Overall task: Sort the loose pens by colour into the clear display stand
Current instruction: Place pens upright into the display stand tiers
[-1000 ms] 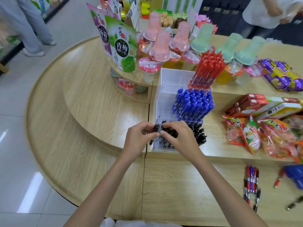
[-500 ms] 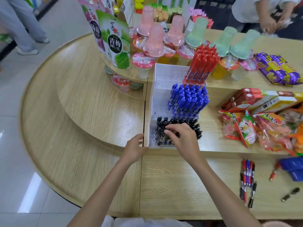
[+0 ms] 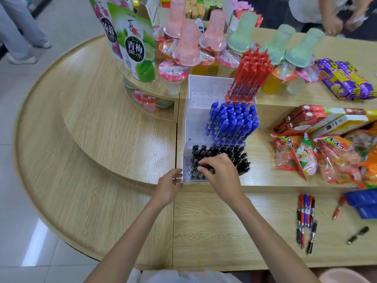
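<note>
right hand (image 3: 221, 173) pinches a black pen (image 3: 204, 167) in the stand (image 3: 189, 119), left hand (image 3: 168, 185) relaxed; loose pens (image 3: 305, 217) lie lengthwise, right of the right hand.

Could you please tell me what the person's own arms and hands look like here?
Both forearms are bare up to the frame's edge: no sleeves, gloves, watch or bracelet. The left hand and right hand show no rings that I can make out. A strip of white clothing shows at the bottom edge.
</note>
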